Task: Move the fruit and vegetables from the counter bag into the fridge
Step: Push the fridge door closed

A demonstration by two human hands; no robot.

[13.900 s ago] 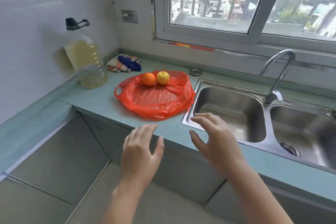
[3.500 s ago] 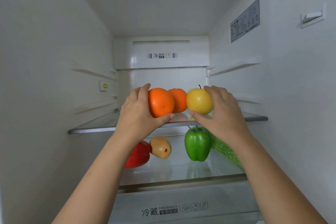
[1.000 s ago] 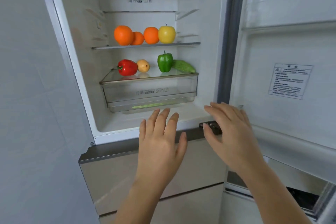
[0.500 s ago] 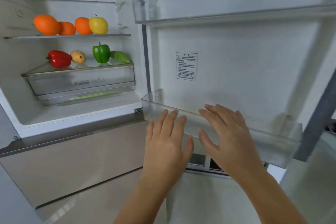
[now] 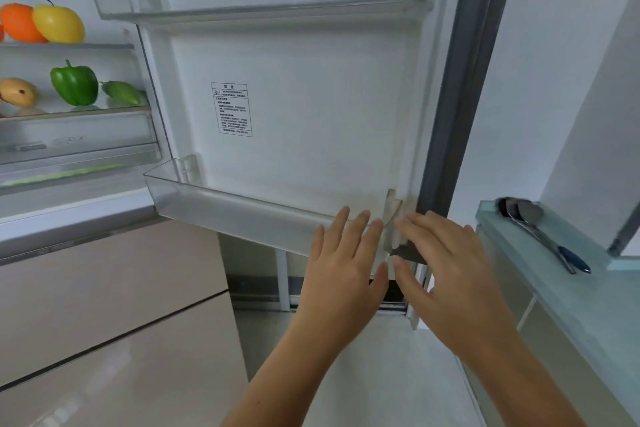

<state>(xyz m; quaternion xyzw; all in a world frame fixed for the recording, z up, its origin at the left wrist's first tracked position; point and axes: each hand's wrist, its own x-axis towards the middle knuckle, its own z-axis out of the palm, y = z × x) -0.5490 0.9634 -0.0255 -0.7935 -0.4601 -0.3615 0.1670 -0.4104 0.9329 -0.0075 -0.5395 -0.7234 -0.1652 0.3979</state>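
Note:
The fridge stands open at the left. On its upper shelf (image 5: 69, 45) sit an orange (image 5: 19, 22) and a yellow apple (image 5: 59, 24). On the glass shelf below lie a green pepper (image 5: 74, 83), a cucumber (image 5: 121, 92) and a brownish fruit (image 5: 17, 92). My left hand (image 5: 343, 270) and my right hand (image 5: 446, 274) hang side by side, both empty with fingers spread, in front of the lower right corner of the open fridge door (image 5: 311, 97). The counter bag is out of view.
The door carries two clear bins, an upper one (image 5: 242, 7) and a lower one (image 5: 225, 211). Beige drawer fronts (image 5: 104, 288) fill the lower left. At the right, a pale green counter (image 5: 571, 288) holds a metal ladle (image 5: 540, 232).
My view has swung further right, away from the fridge interior toward the door edge and the counter. Both hands stay empty and have shifted right along the lower door bin.

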